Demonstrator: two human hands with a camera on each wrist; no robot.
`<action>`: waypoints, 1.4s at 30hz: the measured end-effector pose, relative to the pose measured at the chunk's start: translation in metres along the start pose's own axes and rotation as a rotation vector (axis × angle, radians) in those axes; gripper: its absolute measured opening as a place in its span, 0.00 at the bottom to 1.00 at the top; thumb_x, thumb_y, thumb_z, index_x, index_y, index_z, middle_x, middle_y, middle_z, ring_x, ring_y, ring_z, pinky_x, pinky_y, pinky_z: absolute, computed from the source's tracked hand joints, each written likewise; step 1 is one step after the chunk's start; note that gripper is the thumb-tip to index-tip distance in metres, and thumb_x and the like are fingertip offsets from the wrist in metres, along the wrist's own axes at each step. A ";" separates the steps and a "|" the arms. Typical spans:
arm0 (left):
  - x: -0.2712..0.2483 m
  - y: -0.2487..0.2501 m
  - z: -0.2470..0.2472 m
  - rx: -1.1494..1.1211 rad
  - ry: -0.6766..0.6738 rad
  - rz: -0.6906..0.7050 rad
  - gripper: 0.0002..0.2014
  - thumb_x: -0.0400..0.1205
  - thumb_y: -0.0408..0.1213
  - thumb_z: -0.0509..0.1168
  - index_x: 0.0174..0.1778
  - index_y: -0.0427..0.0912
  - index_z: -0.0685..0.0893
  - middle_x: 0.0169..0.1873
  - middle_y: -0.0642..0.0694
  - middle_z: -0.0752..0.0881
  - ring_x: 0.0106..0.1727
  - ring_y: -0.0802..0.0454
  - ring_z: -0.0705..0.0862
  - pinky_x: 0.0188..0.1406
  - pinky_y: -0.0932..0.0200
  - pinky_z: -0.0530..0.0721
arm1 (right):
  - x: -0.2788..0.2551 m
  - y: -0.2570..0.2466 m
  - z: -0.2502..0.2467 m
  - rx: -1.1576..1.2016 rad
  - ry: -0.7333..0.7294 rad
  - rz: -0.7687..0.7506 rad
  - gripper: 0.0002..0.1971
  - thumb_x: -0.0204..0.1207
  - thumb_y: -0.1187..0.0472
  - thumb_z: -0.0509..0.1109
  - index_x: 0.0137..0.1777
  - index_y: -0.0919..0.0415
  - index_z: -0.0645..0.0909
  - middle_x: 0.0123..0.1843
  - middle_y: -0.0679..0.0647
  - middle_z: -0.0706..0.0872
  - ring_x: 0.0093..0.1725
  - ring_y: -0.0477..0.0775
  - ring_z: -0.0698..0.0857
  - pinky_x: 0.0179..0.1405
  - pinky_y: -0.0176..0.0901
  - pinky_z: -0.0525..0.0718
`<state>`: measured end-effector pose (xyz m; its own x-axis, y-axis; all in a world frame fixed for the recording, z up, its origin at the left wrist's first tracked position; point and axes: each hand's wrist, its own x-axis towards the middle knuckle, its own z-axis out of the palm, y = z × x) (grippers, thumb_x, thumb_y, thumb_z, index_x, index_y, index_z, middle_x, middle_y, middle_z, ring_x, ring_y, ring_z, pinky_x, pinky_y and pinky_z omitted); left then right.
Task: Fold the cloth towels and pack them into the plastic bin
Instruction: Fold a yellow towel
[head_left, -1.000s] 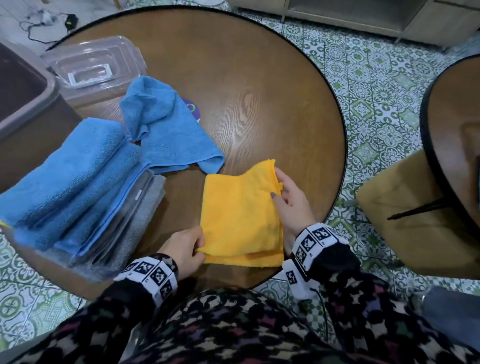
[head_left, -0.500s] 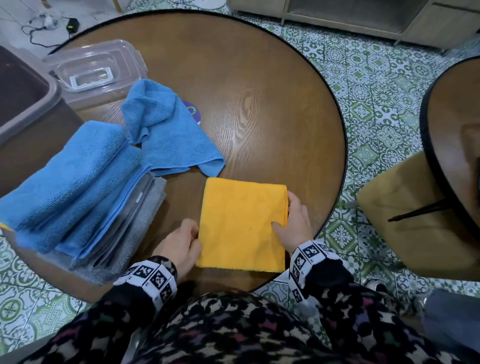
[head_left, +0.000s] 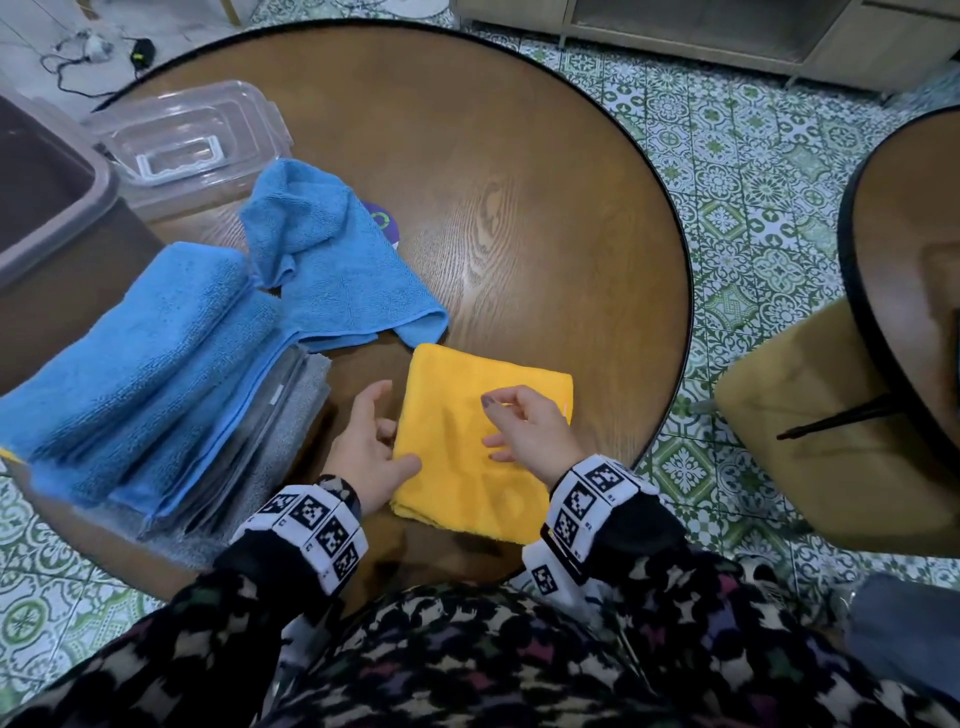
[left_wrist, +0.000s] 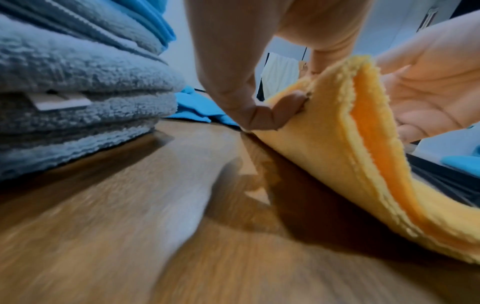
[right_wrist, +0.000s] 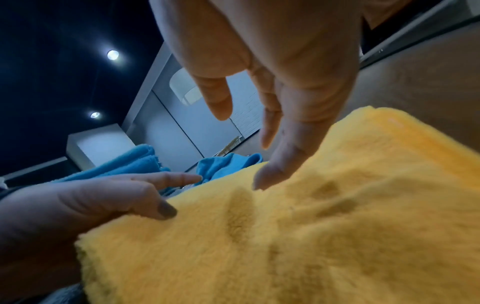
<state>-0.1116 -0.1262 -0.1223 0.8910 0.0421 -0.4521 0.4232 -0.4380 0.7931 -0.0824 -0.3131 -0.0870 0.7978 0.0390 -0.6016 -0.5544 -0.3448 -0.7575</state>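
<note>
A folded yellow towel (head_left: 452, 400) lies near the front edge of the round wooden table (head_left: 519, 234). My left hand (head_left: 379, 441) grips its left edge, thumb on top and fingers (left_wrist: 259, 115) curled beneath, so that edge of the yellow towel (left_wrist: 337, 154) is lifted off the wood. My right hand (head_left: 524, 431) hovers over the towel's middle, fingers (right_wrist: 272, 164) relaxed, tips at the pile of the yellow towel (right_wrist: 337, 226). A loose blue towel (head_left: 332, 260) lies behind. A clear plastic container (head_left: 182, 140) and a brown-grey bin (head_left: 52, 208) stand at the far left.
Folded blue towels (head_left: 130, 353) are stacked on grey ones (head_left: 291, 431) at the table's left. A small purple disc (head_left: 384, 221) peeks from under the loose blue towel. A second table (head_left: 914, 260) and an ochre stool (head_left: 831, 441) stand to the right.
The yellow towel was laid flat after a fold. My right hand left its right edge and moved over its middle; my left hand took the left edge and raised it.
</note>
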 end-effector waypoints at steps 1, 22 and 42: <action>-0.003 0.005 0.002 -0.050 0.002 0.040 0.43 0.68 0.31 0.73 0.74 0.61 0.59 0.49 0.39 0.84 0.29 0.50 0.76 0.38 0.50 0.81 | 0.002 -0.003 0.003 0.061 -0.008 0.062 0.19 0.80 0.47 0.64 0.63 0.58 0.74 0.54 0.52 0.78 0.51 0.56 0.86 0.50 0.53 0.88; -0.009 -0.004 0.006 0.185 -0.246 0.027 0.15 0.78 0.30 0.67 0.53 0.55 0.77 0.46 0.56 0.85 0.54 0.57 0.84 0.61 0.58 0.80 | 0.009 0.043 -0.037 -0.096 0.089 0.175 0.15 0.79 0.60 0.68 0.64 0.64 0.77 0.59 0.56 0.83 0.55 0.56 0.82 0.55 0.49 0.81; -0.012 -0.001 0.025 0.106 -0.439 -0.168 0.33 0.64 0.60 0.71 0.62 0.47 0.75 0.47 0.46 0.86 0.46 0.51 0.84 0.53 0.51 0.84 | 0.008 0.032 -0.015 -0.255 -0.010 0.217 0.29 0.71 0.55 0.76 0.68 0.64 0.70 0.61 0.55 0.78 0.58 0.55 0.79 0.57 0.49 0.80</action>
<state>-0.1268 -0.1488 -0.1283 0.6483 -0.2530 -0.7182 0.5162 -0.5473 0.6588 -0.0902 -0.3383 -0.1121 0.6645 -0.0523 -0.7454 -0.6329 -0.5698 -0.5242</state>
